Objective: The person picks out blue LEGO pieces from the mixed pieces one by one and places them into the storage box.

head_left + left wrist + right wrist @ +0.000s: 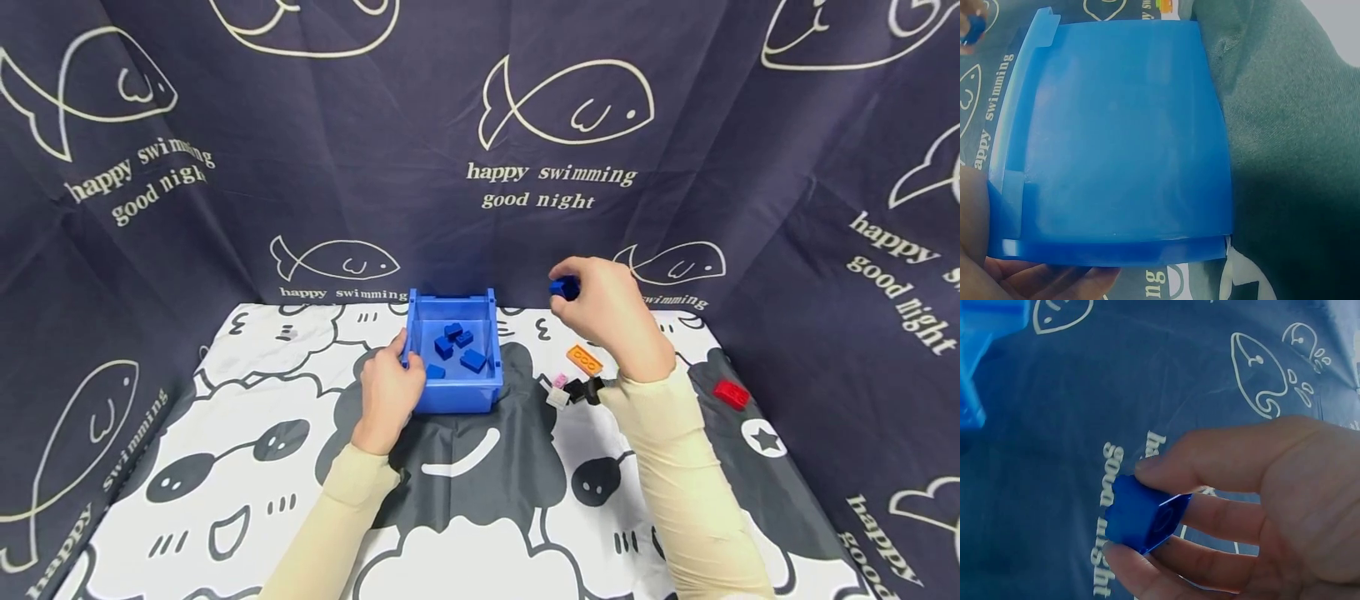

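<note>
A blue plastic bin (457,397) stands on the cloth with several blue building bricks (473,360) lying inside it. My left hand (392,385) grips the bin's left wall; in the left wrist view the fingers (1060,282) show along the edge of the bin (1122,131). Raised to the right of the bin, my right hand (606,308) pinches a blue building brick (564,287) between thumb and fingers. Close up in the right wrist view, the brick (1135,512) is tilted and its hollow underside partly shows.
Right of the bin lie an orange brick (584,360), a small pink brick (560,380), a white brick (557,397) and black pieces (575,390), near my right forearm. A red brick (731,394) lies farther right. A dark fish-print curtain (450,200) encloses the back and sides.
</note>
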### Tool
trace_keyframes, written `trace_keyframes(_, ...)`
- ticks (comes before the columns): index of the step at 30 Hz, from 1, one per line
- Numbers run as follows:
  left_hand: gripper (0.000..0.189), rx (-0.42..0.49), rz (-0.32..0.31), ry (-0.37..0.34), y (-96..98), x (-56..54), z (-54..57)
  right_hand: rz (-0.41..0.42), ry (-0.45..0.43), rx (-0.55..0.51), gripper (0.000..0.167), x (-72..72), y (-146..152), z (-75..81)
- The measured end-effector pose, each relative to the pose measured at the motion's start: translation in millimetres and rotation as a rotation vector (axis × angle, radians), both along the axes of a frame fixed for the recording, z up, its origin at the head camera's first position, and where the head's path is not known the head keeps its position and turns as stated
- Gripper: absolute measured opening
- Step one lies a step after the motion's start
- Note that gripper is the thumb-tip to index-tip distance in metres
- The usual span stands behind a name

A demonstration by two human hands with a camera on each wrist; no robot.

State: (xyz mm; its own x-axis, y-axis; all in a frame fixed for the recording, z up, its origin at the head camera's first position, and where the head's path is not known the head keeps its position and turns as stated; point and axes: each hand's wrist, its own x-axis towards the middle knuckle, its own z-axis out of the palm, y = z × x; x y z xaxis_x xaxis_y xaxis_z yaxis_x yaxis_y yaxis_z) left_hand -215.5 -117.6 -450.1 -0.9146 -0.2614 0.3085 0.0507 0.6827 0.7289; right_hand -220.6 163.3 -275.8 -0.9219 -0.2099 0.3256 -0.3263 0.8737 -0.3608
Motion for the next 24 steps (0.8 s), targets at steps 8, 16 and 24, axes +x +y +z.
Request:
trace_keyframes(8, 0.05, 0.001, 0.005, -0.005, -0.2, -0.9, 0.4, 0.031, -0.023, -0.023, 0.033, -10.9, -36.0, 3.9)
trace_keyframes(16, 0.049, -0.004, 0.002, -0.025, -0.1, -2.0, -1.0, 0.06, -0.154, 0.024, 0.033, -22.3, -66.4, -13.9)
trace_keyframes(24, 0.049, -0.012, 0.009, -0.018, -0.8, -2.0, -2.7, 0.092, -0.31, 0.06, 0.034, -34.1, -101.6, -38.9)
